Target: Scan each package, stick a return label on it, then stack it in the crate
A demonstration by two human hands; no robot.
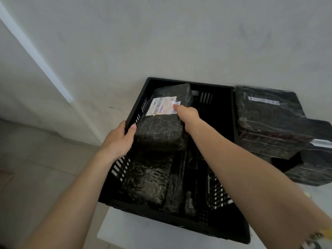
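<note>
Your left hand (119, 139) grips the near left corner of a black wrapped package (165, 123) held over the black crate (224, 229), and your right hand (186, 116) presses on its white label (161, 106). More wrapped packages (149, 180) lie inside the crate; another stack (269, 121) sits just to its right.

A printed barcode is seen on the white shipping label (162, 106) on the black-wrapped package (161, 130); its text is illegible.
</note>
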